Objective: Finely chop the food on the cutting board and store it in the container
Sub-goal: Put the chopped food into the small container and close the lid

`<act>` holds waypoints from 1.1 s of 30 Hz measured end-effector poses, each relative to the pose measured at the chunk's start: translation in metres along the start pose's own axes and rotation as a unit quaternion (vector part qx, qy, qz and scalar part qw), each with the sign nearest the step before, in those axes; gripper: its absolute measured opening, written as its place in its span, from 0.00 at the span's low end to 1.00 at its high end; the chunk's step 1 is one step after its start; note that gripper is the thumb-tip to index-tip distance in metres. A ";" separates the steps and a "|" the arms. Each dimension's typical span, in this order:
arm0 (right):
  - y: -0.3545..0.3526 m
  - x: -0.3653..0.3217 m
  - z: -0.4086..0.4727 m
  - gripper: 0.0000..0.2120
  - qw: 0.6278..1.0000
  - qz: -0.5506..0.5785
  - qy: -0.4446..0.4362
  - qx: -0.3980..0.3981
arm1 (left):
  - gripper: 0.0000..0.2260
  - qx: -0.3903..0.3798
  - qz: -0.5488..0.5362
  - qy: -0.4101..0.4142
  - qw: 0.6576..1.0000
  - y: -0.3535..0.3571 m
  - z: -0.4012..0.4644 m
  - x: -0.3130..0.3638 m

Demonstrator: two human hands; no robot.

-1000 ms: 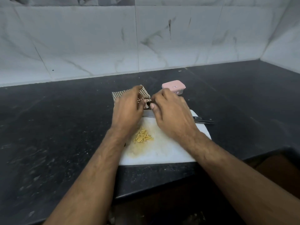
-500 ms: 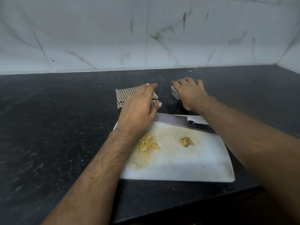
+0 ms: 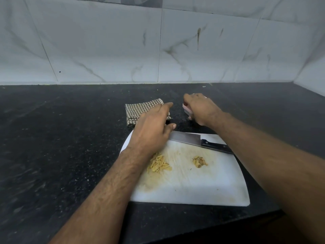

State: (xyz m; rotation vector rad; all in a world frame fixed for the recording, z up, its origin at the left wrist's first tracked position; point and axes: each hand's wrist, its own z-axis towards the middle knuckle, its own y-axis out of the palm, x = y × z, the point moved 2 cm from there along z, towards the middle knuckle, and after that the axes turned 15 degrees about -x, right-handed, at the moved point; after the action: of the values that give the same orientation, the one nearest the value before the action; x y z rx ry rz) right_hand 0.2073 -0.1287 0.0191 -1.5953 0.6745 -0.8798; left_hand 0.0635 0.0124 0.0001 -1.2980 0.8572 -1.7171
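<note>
My right hand (image 3: 200, 110) is curled over the small pink container (image 3: 186, 110) on the black counter (image 3: 61, 147), fingers wrapped round it so that only a sliver of pink and clear plastic shows at its left side. My left hand (image 3: 153, 131) hovers flat and relaxed, fingers loosely extended and holding nothing, over the far left corner of the white cutting board (image 3: 202, 187); its fingertips reach across the near edge of a folded checked cloth (image 3: 139, 110) that lies on the counter just behind the board. I cannot tell whether the fingers touch the cloth.

Between my two forearms, a knife (image 3: 198, 142) lies flat along the board's far edge, blade toward the left hand, black handle toward the right forearm. On the stained board sit two lots of food: a heap of thin yellow strips (image 3: 159, 163) just beside my left wrist, and a smaller brownish clump (image 3: 199, 162) near the middle, well apart from the strips. A white marble-patterned tiled wall (image 3: 105, 46) rises behind the counter.
</note>
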 end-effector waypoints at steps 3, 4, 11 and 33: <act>-0.002 0.000 0.003 0.25 1.000 -0.011 0.004 -0.017 | 0.29 -0.004 0.004 0.008 1.000 0.002 0.003 0.001; -0.004 0.000 0.004 0.27 1.000 -0.020 0.009 -0.021 | 0.29 -0.005 0.006 0.010 1.000 0.002 0.004 0.001; -0.026 -0.033 -0.015 0.23 0.981 0.139 -0.034 0.129 | 0.45 0.008 -0.048 -0.003 0.999 0.001 0.003 -0.003; -0.012 -0.063 -0.059 0.28 0.807 0.501 -0.258 0.179 | 0.34 0.097 -0.192 0.088 0.973 -0.014 0.005 -0.019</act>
State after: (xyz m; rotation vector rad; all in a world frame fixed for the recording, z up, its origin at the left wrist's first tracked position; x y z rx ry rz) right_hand 0.1227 -0.1079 0.0243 -0.8441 0.7579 0.2208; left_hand 0.0680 0.0353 0.0054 -1.2488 0.5374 -2.1871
